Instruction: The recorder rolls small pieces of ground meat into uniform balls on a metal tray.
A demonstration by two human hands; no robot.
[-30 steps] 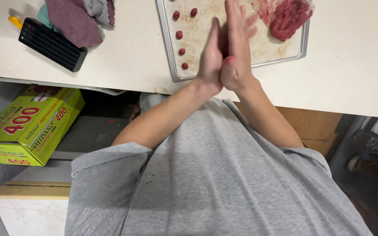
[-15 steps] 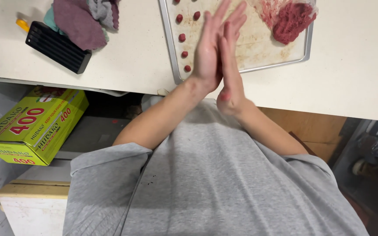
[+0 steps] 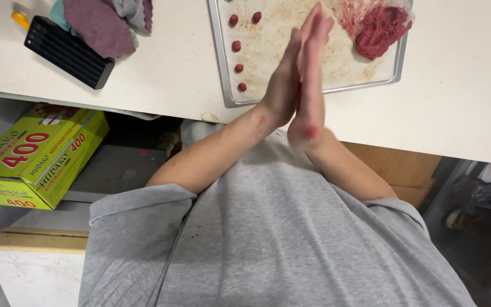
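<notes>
My left hand [image 3: 282, 85] and my right hand [image 3: 315, 68] are pressed flat together, palm to palm, fingers straight, above the near edge of a metal baking tray [image 3: 226, 85]. A small red bit of meat [image 3: 312, 132] shows at the heel of my right palm; how much lies between the palms is hidden. Several small red meat balls [image 3: 238, 67] sit in a column along the tray's left side. In the tray's far right corner a mound of red ground meat [image 3: 382, 28] lies on clear plastic.
The tray rests on a white counter [image 3: 473, 85]. At the far left of the counter lie a black ribbed block [image 3: 68, 51], purple and grey cloths [image 3: 106, 20] and a small yellow item [image 3: 19, 18]. Below the counter sits a yellow-green box [image 3: 35, 156].
My palms have slid against each other: the right hand drew back toward my body while the left stayed forward. The red bit at the right palm's heel came into view.
</notes>
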